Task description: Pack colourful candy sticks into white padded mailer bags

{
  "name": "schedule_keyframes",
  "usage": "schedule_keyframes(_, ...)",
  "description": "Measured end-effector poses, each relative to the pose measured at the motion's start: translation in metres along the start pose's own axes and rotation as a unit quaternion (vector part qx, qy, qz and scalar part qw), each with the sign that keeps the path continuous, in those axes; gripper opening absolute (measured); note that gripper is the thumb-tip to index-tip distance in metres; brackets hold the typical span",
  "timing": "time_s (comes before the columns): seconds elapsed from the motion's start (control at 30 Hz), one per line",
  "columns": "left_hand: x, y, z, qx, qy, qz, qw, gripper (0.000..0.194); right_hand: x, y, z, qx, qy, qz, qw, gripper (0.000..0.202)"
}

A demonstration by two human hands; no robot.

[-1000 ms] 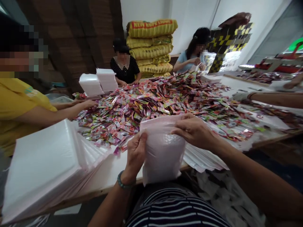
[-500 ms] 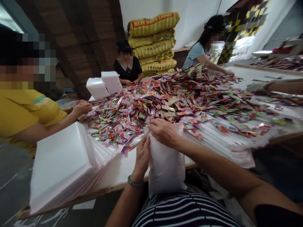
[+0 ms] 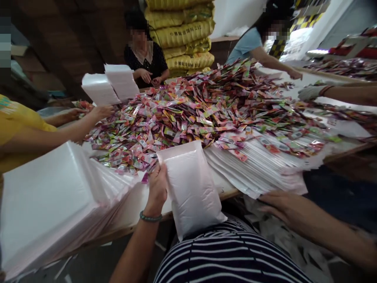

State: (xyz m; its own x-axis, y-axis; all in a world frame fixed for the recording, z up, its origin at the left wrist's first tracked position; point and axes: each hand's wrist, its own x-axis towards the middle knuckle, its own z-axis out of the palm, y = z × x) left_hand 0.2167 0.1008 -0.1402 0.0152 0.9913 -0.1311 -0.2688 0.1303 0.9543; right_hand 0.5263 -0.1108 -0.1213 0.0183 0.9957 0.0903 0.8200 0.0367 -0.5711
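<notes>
My left hand (image 3: 159, 184) grips the left edge of a plump white padded mailer (image 3: 191, 184), thumb in front and the other fingers hidden behind it. The mailer stands tilted in front of my striped shirt, its upper end towards the table. My right hand (image 3: 279, 206) is apart from the mailer, low by the table's front edge. Its fingers stretch out beside a fanned row of flat white mailers (image 3: 247, 165), with nothing visible in them. Just past the held mailer lies a heap of small colourful packets (image 3: 176, 122).
A tall stack of white mailers (image 3: 44, 192) fills the table's left front, with smaller stacks (image 3: 119, 82) farther back. Co-workers' hands (image 3: 101, 112) work around the heap; one wears a pale glove (image 3: 312, 93). Yellow sacks (image 3: 188, 35) are piled behind. White scraps (image 3: 282, 239) lie below the table.
My right hand has let go of the mailer's top and moved right and down. The mailer's upper end now shows flat, and my left hand still holds its edge. The view has shifted.
</notes>
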Motion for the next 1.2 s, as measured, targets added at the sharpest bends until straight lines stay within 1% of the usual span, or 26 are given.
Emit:
schedule_keyframes(0.03,0.001,-0.001,-0.001,-0.007,0.003,-0.008,1.000,0.040,0.016,-0.013,0.016,0.041,-0.002,0.019,0.999,0.026)
schedule_keyframes(0.07,0.002,-0.001,-0.002,-0.012,0.004,-0.015,1.000,0.039,0.038,-0.027,0.030,0.094,0.026,0.041,0.994,0.030)
schedule_keyframes(0.1,0.001,0.000,-0.004,-0.015,0.003,-0.021,1.000,0.038,0.065,-0.042,0.043,0.153,0.051,0.063,0.985,0.035)
schedule_keyframes(0.13,0.000,0.002,-0.005,-0.016,0.002,-0.027,0.999,0.037,0.093,-0.055,0.054,0.227,0.068,0.082,0.968,0.042)
schedule_keyframes(0.17,-0.002,0.003,-0.007,-0.016,0.001,-0.033,0.999,0.038,0.121,-0.066,0.063,0.314,0.049,0.092,0.944,0.049)
schedule_keyframes(0.2,-0.004,0.005,-0.009,-0.013,-0.001,-0.039,0.999,0.040,0.145,-0.074,0.072,0.405,0.001,0.086,0.910,0.053)
schedule_keyframes(0.23,-0.005,0.006,-0.011,-0.008,-0.005,-0.043,0.999,0.044,0.165,-0.079,0.081,0.482,-0.044,0.097,0.870,0.055)
schedule_keyframes(0.3,-0.005,0.006,-0.014,0.010,-0.023,-0.054,0.998,0.056,0.190,-0.081,0.097,0.576,-0.121,0.134,0.797,0.054)
schedule_keyframes(0.33,-0.003,0.005,-0.016,0.023,-0.035,-0.060,0.997,0.061,0.197,-0.080,0.104,0.598,-0.139,0.157,0.773,0.051)
schedule_keyframes(0.37,0.000,0.002,-0.017,0.042,-0.047,-0.063,0.996,0.064,0.200,-0.077,0.111,0.608,-0.145,0.178,0.760,0.048)
schedule_keyframes(0.4,0.004,-0.001,-0.018,0.066,-0.057,-0.066,0.994,0.064,0.202,-0.073,0.118,0.612,-0.140,0.191,0.755,0.045)
schedule_keyframes(0.43,0.009,-0.005,-0.019,0.087,-0.063,-0.070,0.992,0.062,0.202,-0.068,0.123,0.609,-0.125,0.199,0.757,0.041)
schedule_keyframes(0.47,0.015,-0.010,-0.020,0.115,-0.062,-0.071,0.989,0.057,0.202,-0.063,0.129,0.597,-0.106,0.200,0.770,0.038)
schedule_keyframes(0.53,0.024,-0.019,-0.022,0.216,-0.040,-0.054,0.974,0.045,0.201,-0.055,0.137,0.557,-0.066,0.183,0.807,0.032)
schedule_keyframes(0.6,0.029,-0.026,-0.025,0.344,-0.022,-0.009,0.939,0.035,0.199,-0.047,0.141,0.522,-0.041,0.158,0.837,0.029)
schedule_keyframes(0.63,0.030,-0.027,-0.026,0.399,-0.025,0.026,0.916,0.030,0.198,-0.045,0.141,0.504,-0.031,0.138,0.852,0.027)
schedule_keyframes(0.67,0.030,-0.027,-0.028,0.438,-0.039,0.065,0.896,0.025,0.196,-0.043,0.139,0.482,-0.018,0.117,0.868,0.026)
schedule_keyframes(0.73,0.028,-0.023,-0.031,0.465,-0.085,0.136,0.871,0.019,0.190,-0.041,0.132,0.404,0.010,0.073,0.912,0.022)
schedule_keyframes(0.8,0.025,-0.015,-0.032,0.488,-0.116,0.185,0.845,0.023,0.183,-0.042,0.122,0.313,0.026,0.027,0.949,0.020)
schedule_keyframes(0.83,0.024,-0.010,-0.032,0.506,-0.126,0.198,0.830,0.025,0.180,-0.043,0.116,0.282,0.027,0.011,0.959,0.019)
schedule_keyframes(0.93,0.021,0.001,-0.032,0.556,-0.151,0.229,0.785,0.032,0.173,-0.047,0.103,0.221,0.031,-0.021,0.975,0.019)
schedule_keyframes(1.03,0.018,0.005,-0.041,0.596,-0.196,0.270,0.731,0.037,0.169,-0.046,0.094,0.136,0.030,-0.047,0.989,0.021)
schedule_keyframes(1.13,0.011,0.003,-0.055,0.644,-0.239,0.300,0.662,0.043,0.163,-0.037,0.091,0.071,-0.001,-0.106,0.992,0.023)
schedule_keyframes(1.2,0.005,0.001,-0.063,0.682,-0.252,0.308,0.613,0.046,0.157,-0.029,0.092,0.053,-0.024,-0.140,0.988,0.026)
